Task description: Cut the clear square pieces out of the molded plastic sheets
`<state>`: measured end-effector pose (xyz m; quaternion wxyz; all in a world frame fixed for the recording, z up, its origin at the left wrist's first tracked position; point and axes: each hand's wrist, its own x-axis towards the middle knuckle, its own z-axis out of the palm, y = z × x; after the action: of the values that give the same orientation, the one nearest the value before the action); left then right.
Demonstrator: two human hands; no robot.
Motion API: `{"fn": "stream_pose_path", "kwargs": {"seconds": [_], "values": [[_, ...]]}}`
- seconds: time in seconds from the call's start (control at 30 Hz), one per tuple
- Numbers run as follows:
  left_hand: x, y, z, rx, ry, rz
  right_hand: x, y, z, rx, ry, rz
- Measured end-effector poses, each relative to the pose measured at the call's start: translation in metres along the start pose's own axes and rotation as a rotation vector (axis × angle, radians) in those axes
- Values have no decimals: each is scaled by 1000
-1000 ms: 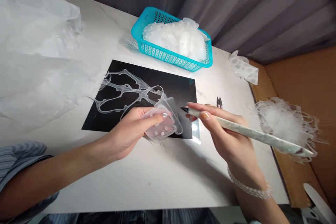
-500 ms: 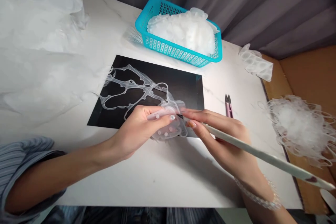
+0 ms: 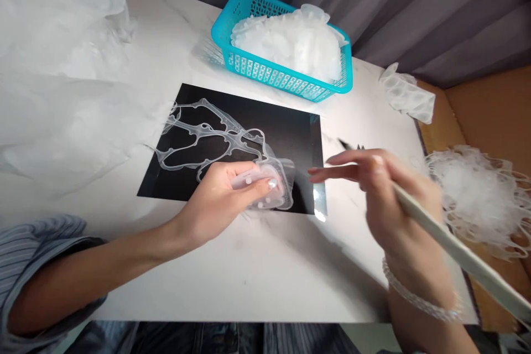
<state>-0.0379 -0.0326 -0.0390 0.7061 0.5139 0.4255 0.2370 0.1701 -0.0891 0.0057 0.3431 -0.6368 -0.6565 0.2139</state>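
Adds up to two hands (image 3: pixel 222 196) (image 3: pixel 398 199), one slim pen-like tool (image 3: pixel 456 246), one black mat (image 3: pixel 290 130), one blue basket (image 3: pixel 274 77), one beaded bracelet (image 3: pixel 422 304), one desk (image 3: pixel 186 293) and one tangled heap of stringy strips (image 3: pixel 477 193). Leaves the translucent pieces (image 3: pixel 290 41) piled in the basket uncountable, overlapping too closely.

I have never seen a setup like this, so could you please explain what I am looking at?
There is no machine here: a person works with two bare hands, seen from a camera worn on their head, looking forward and down. The left hand holds a translucent dotted piece. The right hand holds a pale pen-like tool, its dark tip apart from that piece. On the white table lies a black sheet with a translucent web across it. Beyond stands a turquoise basket heaped with whitish pieces; tangled scraps sit at the right.
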Motion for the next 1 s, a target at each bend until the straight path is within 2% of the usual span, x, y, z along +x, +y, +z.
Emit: {"fn": "stream_pose_path", "kwargs": {"seconds": [0.13, 0.2, 0.53, 0.7, 0.8, 0.9, 1.0], "values": [[-1, 2, 1, 13, -13, 10, 4, 1, 19, -16, -229, 54], [-2, 3, 1, 39, -17, 41, 4, -1, 26, 24, -282, 45], [-4, 5, 3, 108, 30, 116, -4, -9, 32, 0, -180, -20], [-10, 9, -1, 234, -2, 199, -17, -19, 31, -28, -110, -84], [-13, 10, -4, 276, -28, 199, -24, -23, 34, -29, -58, -122], [-15, 11, -5, 178, -146, 180, -21, -17, 40, -27, -55, -105], [-13, 9, -8, 34, -404, 56, -10, -1, 41, -6, -74, 4]]}}
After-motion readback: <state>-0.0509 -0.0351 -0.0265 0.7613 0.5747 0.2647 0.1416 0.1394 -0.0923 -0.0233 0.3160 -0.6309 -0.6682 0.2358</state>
